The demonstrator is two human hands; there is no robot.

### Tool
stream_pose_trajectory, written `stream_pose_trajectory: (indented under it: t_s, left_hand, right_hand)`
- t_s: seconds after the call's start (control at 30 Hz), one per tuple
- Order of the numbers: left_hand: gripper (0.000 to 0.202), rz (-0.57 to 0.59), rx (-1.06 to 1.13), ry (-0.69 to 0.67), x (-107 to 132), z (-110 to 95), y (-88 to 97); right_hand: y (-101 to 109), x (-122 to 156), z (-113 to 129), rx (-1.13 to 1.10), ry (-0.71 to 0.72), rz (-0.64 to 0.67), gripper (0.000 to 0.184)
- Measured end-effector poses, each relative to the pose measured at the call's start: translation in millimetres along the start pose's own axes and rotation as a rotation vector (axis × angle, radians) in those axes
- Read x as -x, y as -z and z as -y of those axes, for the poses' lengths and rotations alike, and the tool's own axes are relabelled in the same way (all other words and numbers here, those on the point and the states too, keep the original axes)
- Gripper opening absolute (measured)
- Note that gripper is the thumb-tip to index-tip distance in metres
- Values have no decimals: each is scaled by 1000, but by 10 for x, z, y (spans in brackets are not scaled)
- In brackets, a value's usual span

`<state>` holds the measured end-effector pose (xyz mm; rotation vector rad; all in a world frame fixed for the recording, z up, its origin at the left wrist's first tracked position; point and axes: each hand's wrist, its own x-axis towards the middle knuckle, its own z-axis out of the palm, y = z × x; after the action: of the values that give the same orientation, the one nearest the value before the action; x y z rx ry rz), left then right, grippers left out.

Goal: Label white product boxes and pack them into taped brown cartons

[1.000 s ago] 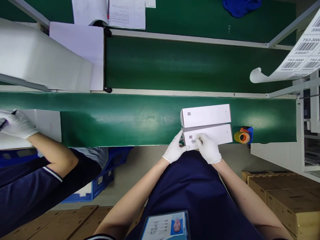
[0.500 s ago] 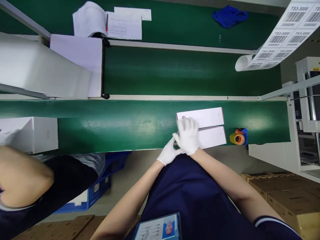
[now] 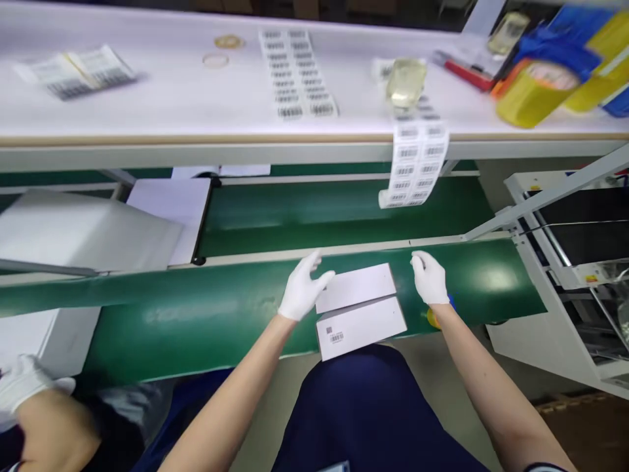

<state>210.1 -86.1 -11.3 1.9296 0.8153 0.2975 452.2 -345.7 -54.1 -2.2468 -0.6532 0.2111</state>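
Two white boxes lie side by side on the green belt [image 3: 206, 321] in front of me. The near box [image 3: 361, 326] carries a barcode label at its left end; the far box [image 3: 356, 287] is plain on top. My left hand [image 3: 302, 288], in a white glove, rests against the far box's left end with fingers spread. My right hand [image 3: 429, 278], also gloved, hovers open just right of the far box, holding nothing. A strip of barcode labels [image 3: 413, 164] hangs off the white shelf above the boxes.
A yellow tape roll [image 3: 433, 319] peeks out under my right wrist. The white shelf [image 3: 196, 111] carries label sheets [image 3: 297, 73], tape rolls and yellow and blue packs [image 3: 535, 92]. A co-worker's gloved hand [image 3: 27, 383] is at lower left. A metal frame [image 3: 565, 216] stands right.
My head has tilted up, bringing the white shelf into view. My right hand left the near box's label and rose to the right; my left hand moved up to the far box.
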Motion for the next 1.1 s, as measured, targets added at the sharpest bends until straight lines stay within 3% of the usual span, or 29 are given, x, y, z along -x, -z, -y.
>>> stream_pose_trajectory:
  t_s: [0.1, 0.17, 0.23, 0.37, 0.47, 0.57, 0.67, 0.73, 0.83, 0.97, 1.1]
  left_hand:
    - [91, 14, 120, -256, -898, -780, -382]
    - [102, 59, 198, -316, -1290, -1178, -692]
    - [103, 98, 277, -268, -1451, -1406, -950]
    - [102, 107, 405, -109, -1201, -1487, -1166]
    - [119, 155, 474, -162, -861, -1518, -1142]
    - [99, 165, 331, -247, -678, -1654, -1085]
    - [60, 122, 196, -221, -657, -1811, -1034]
    - [50, 101, 188, -204, -674, -1874, -1004]
    - [48, 99, 187, -218, -702, -1897, -972]
    - [52, 150, 202, -244, -756, -1888, -974]
    - [64, 271, 314, -248, -828, -1853, -889]
  right_hand:
    - [224, -689, 161, -323, 44, -151, 56]
    - [323, -1062, 303, -497, 122, -74, 66]
    - [410, -1259, 417, -619, 175, 70, 68]
    - [578, -1079, 502, -729, 94, 181, 57]
    - [688, -753, 519, -738, -42, 138, 51]
    - [794, -563, 582, -688, -64, 52, 38]
    - [903, -518, 679, -553, 62, -13, 24]
    - [962, -513, 735, -439, 185, -58, 25]
    - [1004, -499, 776, -289, 300, -141, 29]
    - [989, -426, 751, -107, 292, -203, 31]
    - [912, -147, 688, 114, 298, -360, 24]
